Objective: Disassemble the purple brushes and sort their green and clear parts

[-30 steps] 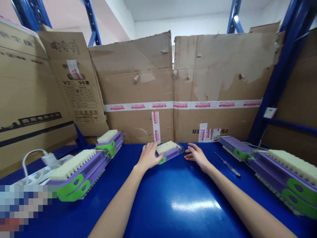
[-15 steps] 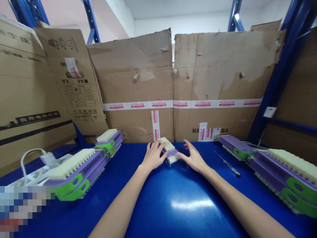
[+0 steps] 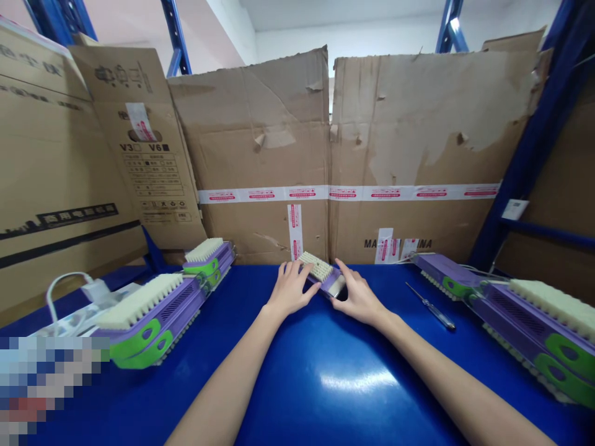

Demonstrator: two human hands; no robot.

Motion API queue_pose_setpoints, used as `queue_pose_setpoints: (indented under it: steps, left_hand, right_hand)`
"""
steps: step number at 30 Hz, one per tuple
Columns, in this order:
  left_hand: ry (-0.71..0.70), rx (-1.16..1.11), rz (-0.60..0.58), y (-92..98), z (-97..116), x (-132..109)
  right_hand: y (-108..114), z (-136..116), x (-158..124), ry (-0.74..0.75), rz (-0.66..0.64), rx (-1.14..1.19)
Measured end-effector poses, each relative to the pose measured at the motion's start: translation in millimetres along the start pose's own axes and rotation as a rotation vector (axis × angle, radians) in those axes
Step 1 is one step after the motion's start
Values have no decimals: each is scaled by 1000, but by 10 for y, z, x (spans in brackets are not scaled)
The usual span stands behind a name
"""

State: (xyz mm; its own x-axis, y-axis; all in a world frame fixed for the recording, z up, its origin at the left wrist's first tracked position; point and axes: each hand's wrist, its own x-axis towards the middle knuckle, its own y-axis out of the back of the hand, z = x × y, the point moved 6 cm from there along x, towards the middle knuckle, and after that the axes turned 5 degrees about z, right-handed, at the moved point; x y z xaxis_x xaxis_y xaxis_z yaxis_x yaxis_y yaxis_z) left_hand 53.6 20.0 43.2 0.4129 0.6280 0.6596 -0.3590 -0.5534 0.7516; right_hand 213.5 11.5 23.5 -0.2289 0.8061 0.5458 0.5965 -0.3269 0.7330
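Note:
A small purple brush unit [image 3: 317, 266] with cream bristles facing up sits at the far middle of the blue table, between both hands. My left hand [image 3: 290, 288] is curved over its left side, fingers at the bristles and thumb along the near edge. Around its right end, which is pale and shiny, my right hand [image 3: 359, 296] is closed, thumb in front and fingers behind. Part of the unit is hidden by the fingers. To the right lies a screwdriver [image 3: 432, 307] with a clear handle, apart from my right hand.
Purple and green brush units [image 3: 158, 310] with cream bristles stand in pairs on the left, and more brush units [image 3: 511, 313] on the right. A white power strip [image 3: 69, 316] with a plugged-in adapter is at the left. Cardboard panels [image 3: 260, 155] wall the back of the blue table [image 3: 297, 384].
My right hand has moved left and closed round the right end of the brush unit. The unit has turned slightly and looks a little raised. My left hand stays at its left side.

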Motion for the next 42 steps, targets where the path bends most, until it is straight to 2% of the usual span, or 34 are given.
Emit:
queue_pose_setpoints:
  steps: [3, 6, 28, 42]
  left_hand:
    - [-54, 36, 21, 16, 36, -7]
    - [-90, 38, 41, 12, 73, -15]
    - [-128, -15, 29, -21, 164, -28]
    - [-69, -55, 55, -4, 126, -21]
  right_hand:
    - [97, 71, 9, 206, 60, -54]
    - [143, 144, 10, 266, 72, -65]
    - [124, 167, -8, 305, 45, -73]
    - [86, 137, -18, 277, -2, -61]
